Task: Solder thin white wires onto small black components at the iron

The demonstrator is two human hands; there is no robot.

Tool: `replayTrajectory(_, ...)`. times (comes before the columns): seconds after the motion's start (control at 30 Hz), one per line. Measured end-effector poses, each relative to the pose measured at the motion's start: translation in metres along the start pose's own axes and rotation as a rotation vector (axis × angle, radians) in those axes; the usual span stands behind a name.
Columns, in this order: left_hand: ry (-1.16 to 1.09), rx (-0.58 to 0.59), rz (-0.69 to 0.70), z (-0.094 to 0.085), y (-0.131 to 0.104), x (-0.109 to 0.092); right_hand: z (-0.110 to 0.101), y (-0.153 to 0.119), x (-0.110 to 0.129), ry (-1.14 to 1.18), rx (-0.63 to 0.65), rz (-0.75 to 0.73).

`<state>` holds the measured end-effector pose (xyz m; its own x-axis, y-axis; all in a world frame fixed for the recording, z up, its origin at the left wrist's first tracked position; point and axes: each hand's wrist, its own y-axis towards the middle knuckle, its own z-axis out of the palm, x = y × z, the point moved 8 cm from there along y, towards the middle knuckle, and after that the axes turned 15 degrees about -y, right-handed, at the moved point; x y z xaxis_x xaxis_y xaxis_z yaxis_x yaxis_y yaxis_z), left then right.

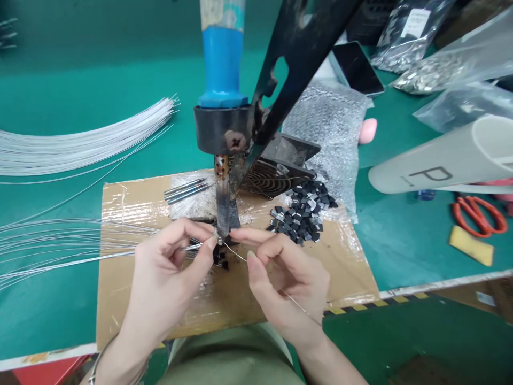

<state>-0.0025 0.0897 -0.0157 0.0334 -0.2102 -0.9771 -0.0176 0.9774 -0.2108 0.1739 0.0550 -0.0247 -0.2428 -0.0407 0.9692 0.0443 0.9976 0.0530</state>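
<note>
A soldering iron [222,206] with a blue handle hangs tip down in a black stand. At its tip, my left hand [172,272] pinches a small metal piece [220,239] between thumb and forefinger; the fingers hide part of it. Grey wires [116,255] run in from the left behind that hand. My right hand [290,289] is closed on a thin solder wire [235,251], whose end reaches the iron's tip. Several small black pieces [221,260] lie just below the tip.
Cardboard [340,262] covers the bench under the work. A pile of black pieces [300,214] lies beside a black fan [268,176]. Metal rods [188,191] rest behind my left hand. A wire bundle [80,144] is at left; a white cup [433,160] and red scissors [479,216] are at right.
</note>
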Motion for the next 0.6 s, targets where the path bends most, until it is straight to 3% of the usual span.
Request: replayTrajectory(0.6, -0.041, -0.024, 0.001, 0.0009, -0.0019, -0.0048, -0.0025, 0.0000, 0.0047, 0.011, -0.017, -0.015)
